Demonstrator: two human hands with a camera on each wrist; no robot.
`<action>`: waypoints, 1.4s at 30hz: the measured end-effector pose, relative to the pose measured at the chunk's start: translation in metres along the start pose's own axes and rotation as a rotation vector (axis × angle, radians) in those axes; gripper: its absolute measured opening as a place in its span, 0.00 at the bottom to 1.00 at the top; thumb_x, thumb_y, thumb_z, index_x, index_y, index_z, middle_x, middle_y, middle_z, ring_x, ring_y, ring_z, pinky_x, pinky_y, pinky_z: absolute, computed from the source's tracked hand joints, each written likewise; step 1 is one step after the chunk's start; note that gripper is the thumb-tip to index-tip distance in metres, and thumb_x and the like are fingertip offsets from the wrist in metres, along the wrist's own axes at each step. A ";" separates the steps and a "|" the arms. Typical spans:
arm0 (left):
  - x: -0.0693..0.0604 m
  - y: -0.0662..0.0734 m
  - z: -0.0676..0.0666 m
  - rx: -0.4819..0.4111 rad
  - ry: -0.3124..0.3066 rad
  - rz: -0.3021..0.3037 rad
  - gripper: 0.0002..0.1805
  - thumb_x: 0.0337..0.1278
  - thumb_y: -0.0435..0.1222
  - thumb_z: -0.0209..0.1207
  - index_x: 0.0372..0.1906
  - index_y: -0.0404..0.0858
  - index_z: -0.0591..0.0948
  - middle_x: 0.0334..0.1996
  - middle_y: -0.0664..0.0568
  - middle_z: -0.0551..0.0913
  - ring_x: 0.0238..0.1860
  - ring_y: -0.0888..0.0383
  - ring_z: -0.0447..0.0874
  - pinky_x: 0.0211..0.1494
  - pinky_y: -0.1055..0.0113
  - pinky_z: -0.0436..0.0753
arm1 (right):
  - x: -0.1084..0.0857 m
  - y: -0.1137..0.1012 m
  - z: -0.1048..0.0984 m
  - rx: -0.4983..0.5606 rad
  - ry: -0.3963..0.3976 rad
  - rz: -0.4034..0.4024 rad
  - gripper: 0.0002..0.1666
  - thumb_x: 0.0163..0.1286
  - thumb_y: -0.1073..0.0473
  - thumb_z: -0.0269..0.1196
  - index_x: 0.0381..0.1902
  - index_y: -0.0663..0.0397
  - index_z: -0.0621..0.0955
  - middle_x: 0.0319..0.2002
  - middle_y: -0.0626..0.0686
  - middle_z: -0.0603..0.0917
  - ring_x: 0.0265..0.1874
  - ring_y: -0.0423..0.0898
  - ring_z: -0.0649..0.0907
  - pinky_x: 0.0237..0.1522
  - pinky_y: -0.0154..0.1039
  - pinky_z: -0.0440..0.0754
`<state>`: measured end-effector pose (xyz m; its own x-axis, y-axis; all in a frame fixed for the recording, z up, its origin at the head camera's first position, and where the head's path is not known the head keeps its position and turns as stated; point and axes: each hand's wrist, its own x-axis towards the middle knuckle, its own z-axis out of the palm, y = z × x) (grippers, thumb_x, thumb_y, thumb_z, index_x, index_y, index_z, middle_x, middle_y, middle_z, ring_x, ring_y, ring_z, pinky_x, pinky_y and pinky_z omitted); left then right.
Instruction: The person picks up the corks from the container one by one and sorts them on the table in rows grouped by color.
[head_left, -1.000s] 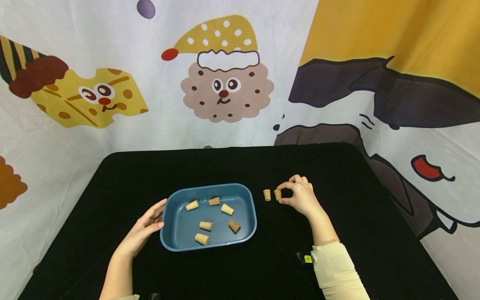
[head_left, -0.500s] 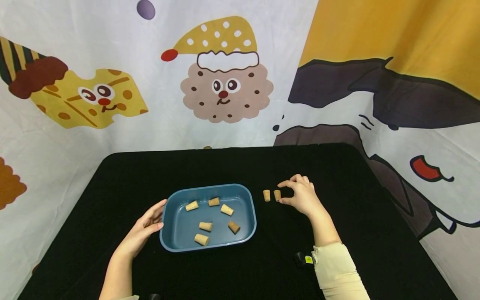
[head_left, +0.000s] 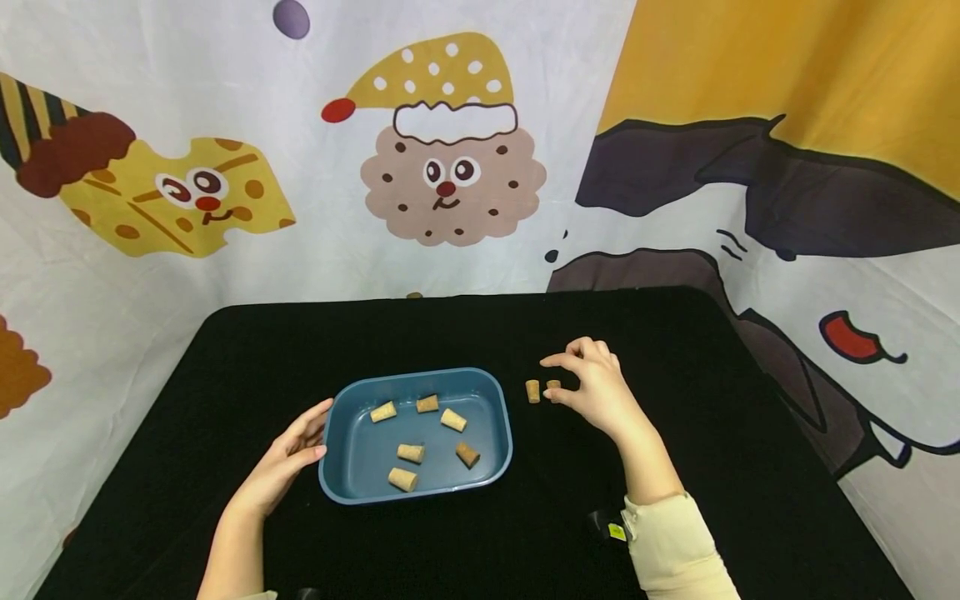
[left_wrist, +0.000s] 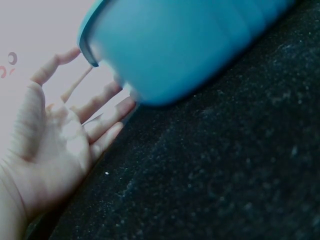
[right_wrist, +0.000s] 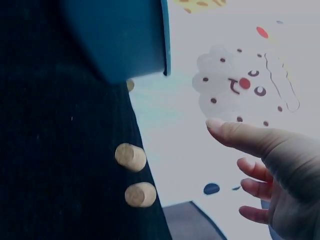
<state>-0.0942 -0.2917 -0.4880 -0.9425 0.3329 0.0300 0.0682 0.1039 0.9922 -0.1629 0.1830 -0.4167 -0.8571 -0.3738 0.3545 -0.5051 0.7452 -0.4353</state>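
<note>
In the head view a blue rectangular tray (head_left: 345, 492) lies on the black tabletop with several tan corks inside, among them a darker cork (head_left: 467, 455). At its left end my left hand (head_left: 279, 464) touches the wall with fairly straight fingertips, its thumb near the rim; the left wrist view shows that palm facing the tray. Right of the tray stand two corks upright, side by side: the left cork (head_left: 532, 392) and the right cork (head_left: 553, 384), partly covered by my thumb. My right hand (head_left: 596, 390) hovers there, thumb and forefinger apart, holding nothing.
A black cloth (head_left: 360, 550) covers the table. Behind its far edge hangs a printed curtain (head_left: 315, 250) with cartoon figures. A small black device (head_left: 603, 525) sits by the right sleeve.
My right hand has let go of the right cork, which stays standing beside the other. That hand has risen slightly and shifted left. The left hand and the tray hold still.
</note>
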 end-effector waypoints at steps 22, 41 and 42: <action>-0.001 -0.001 0.000 -0.009 -0.005 -0.003 0.33 0.67 0.30 0.47 0.75 0.40 0.53 0.68 0.37 0.62 0.59 0.61 0.73 0.56 0.66 0.74 | 0.004 -0.048 0.031 0.091 -0.049 -0.290 0.18 0.54 0.53 0.74 0.44 0.40 0.86 0.41 0.43 0.71 0.43 0.42 0.67 0.46 0.44 0.66; 0.000 0.001 0.002 -0.012 0.004 0.012 0.32 0.67 0.29 0.46 0.74 0.39 0.54 0.68 0.33 0.61 0.59 0.61 0.73 0.56 0.67 0.73 | 0.020 -0.061 0.056 0.022 -0.279 -0.475 0.16 0.54 0.53 0.73 0.43 0.38 0.86 0.44 0.43 0.73 0.44 0.44 0.70 0.49 0.41 0.68; 0.000 0.001 0.002 -0.014 0.004 0.010 0.32 0.67 0.29 0.46 0.74 0.39 0.54 0.68 0.33 0.60 0.59 0.61 0.73 0.56 0.67 0.73 | 0.022 -0.062 0.057 0.005 -0.292 -0.489 0.16 0.54 0.52 0.73 0.43 0.38 0.86 0.43 0.42 0.72 0.44 0.43 0.70 0.49 0.40 0.68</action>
<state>-0.0935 -0.2899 -0.4870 -0.9429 0.3305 0.0399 0.0728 0.0879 0.9935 -0.1564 0.0969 -0.4286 -0.5158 -0.8123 0.2723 -0.8499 0.4449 -0.2825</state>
